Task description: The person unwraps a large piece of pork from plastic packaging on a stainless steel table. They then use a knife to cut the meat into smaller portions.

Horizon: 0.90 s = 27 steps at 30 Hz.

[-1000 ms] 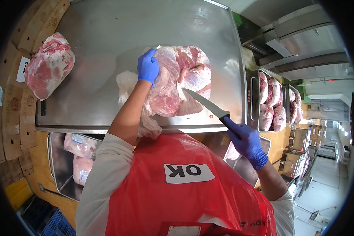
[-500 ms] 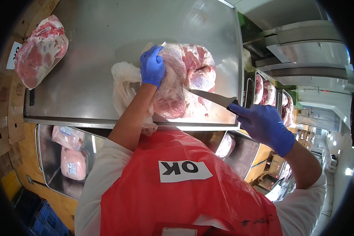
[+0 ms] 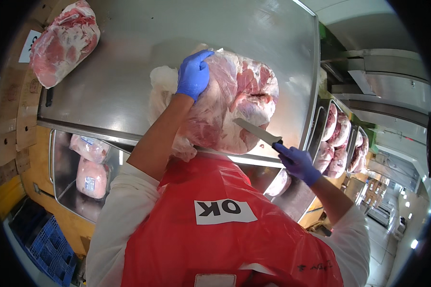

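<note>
A large piece of raw pink meat (image 3: pixel 230 100) with white fat lies on the metal table (image 3: pixel 124 52) in front of me. My left hand (image 3: pixel 195 75), in a blue glove, grips its upper left part with curled fingers. A pale flap of skin or fat (image 3: pixel 162 90) spreads out left of that hand and under my forearm. My right hand (image 3: pixel 299 164), also gloved in blue, is closed round the dark handle of a knife (image 3: pixel 255 130). The blade slants up and left, its tip at the lower right surface of the meat; how deep it sits I cannot tell.
Another raw piece of meat (image 3: pixel 64 45) lies at the table's far left. A metal tray (image 3: pixel 62 191) with wrapped meat stands below the table's near edge. More trays of meat (image 3: pixel 339 131) stand to the right. Blue plastic pallets (image 3: pixel 52 246) are at the lower left.
The view has shifted, so the table and meat appear farther right. My right hand has come nearer my body, and the knife slants more steeply, its tip lower on the meat. My left hand keeps its grip.
</note>
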Motion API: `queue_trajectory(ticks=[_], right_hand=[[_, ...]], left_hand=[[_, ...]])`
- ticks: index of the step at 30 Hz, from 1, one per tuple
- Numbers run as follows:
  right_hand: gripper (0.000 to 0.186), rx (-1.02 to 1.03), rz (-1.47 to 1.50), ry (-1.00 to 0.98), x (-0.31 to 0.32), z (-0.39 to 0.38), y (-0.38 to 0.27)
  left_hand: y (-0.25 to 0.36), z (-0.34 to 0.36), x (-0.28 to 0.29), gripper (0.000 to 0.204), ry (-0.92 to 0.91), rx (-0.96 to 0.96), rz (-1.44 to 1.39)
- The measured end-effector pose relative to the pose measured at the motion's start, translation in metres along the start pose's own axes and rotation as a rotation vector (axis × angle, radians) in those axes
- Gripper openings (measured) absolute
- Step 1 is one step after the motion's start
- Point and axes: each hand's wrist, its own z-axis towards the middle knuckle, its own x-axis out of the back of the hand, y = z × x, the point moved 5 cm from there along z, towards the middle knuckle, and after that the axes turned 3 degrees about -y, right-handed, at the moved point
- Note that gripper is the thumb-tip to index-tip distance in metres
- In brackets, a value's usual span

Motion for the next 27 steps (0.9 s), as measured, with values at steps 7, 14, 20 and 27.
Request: queue_trajectory(ticks=[7, 14, 20, 27], right_hand=[[0.056, 0.191, 0.170, 0.322, -0.096, 0.014, 0.012], [0.054, 0.101, 0.124, 0.384, -0.112, 0.017, 0.011], [0.050, 0.115, 0.168, 0.437, -0.113, 0.018, 0.009], [0.049, 0.053, 0.216, 0.477, -0.131, 0.015, -0.007]], left_hand=[[-0.004, 0.000, 0.005, 0.041, 0.077, -0.035, 0.157], [-0.018, 0.010, 0.018, 0.034, 0.164, 0.088, 0.246], [0.028, 0.026, 0.025, 0.041, -0.130, -0.174, 0.524], [0.095, -0.023, -0.010, 0.034, -0.579, -0.484, 1.021]])
